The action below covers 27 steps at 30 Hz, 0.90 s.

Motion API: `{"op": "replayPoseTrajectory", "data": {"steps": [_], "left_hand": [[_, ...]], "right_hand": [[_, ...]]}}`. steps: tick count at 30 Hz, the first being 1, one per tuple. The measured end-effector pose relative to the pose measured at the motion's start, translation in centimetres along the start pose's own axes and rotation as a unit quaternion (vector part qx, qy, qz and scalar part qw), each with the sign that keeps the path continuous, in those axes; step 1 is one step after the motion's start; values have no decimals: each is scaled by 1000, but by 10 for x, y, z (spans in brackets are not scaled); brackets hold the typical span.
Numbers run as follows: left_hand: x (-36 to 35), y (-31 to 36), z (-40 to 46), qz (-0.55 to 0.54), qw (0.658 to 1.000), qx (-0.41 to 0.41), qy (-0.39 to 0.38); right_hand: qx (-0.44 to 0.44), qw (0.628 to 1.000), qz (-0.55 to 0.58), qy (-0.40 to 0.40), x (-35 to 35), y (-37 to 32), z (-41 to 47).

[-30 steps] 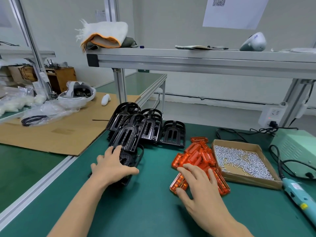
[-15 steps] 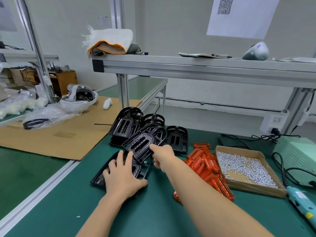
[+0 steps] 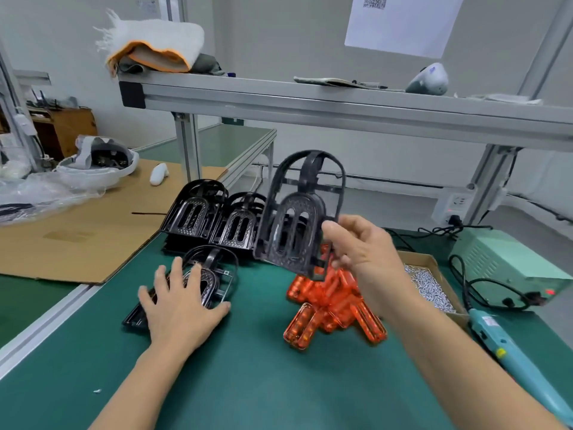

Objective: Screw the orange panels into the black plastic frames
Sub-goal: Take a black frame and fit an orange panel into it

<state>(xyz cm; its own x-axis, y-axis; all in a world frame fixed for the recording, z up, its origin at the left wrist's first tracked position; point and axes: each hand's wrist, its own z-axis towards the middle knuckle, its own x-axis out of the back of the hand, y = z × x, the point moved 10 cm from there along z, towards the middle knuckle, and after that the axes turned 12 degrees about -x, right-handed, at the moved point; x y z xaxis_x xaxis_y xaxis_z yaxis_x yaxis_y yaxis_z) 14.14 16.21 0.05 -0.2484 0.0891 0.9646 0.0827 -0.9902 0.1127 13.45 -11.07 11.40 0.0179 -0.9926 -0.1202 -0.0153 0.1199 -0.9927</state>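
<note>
So the black frame [image 3: 299,218] is up in the air, standing on end with its arched end up, pinched by its right edge in the right hand [image 3: 361,246]. The orange panels [image 3: 331,302] are heaped right below it, nearest that hand. Left hand [image 3: 179,305] lies flat with straight fingers on another frame [image 3: 214,276] on the mat. The cardboard box [image 3: 434,271] further right holds loose screws [image 3: 429,285].
</note>
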Motion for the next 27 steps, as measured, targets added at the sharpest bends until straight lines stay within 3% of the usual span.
{"op": "replayPoseTrajectory", "data": {"steps": [2, 4, 5, 7, 9, 10, 12, 15, 20, 22, 25, 27], "left_hand": [[12, 17, -2, -29, 998, -35, 34], [30, 42, -9, -213, 969, -75, 100], [36, 57, -13, -341, 930, -83, 109], [31, 97, -27, -545, 834, -68, 40], [16, 134, -44, -648, 759, -42, -56], [7, 148, -53, -666, 738, -31, -103], [-9, 168, -70, -664, 726, -29, -175], [-28, 174, -85, -613, 764, -26, -199], [-29, 175, -76, -577, 802, -54, -147], [-25, 175, -68, -570, 807, -76, -133], [-24, 167, -59, -567, 809, -79, -134], [-26, 162, -56, -571, 805, -74, -144]], "right_hand": [[81, 989, -118, 24, 34, -15, -37], [153, 955, -253, 40, 54, -16, -73], [179, 933, -308, 46, 60, -9, -88], [238, 869, -432, 50, 65, 10, -116], [303, 772, -558, 30, 56, 38, -138], [317, 735, -599, 23, 53, 53, -146], [340, 693, -635, 30, 50, 70, -156], [363, 670, -647, 35, 41, 86, -162], [344, 688, -638, 30, 33, 87, -152], [319, 735, -598, 7, 35, 82, -147], [210, 852, -477, 51, 72, 61, -118], [114, 868, -465, 130, 108, 56, -87]]}}
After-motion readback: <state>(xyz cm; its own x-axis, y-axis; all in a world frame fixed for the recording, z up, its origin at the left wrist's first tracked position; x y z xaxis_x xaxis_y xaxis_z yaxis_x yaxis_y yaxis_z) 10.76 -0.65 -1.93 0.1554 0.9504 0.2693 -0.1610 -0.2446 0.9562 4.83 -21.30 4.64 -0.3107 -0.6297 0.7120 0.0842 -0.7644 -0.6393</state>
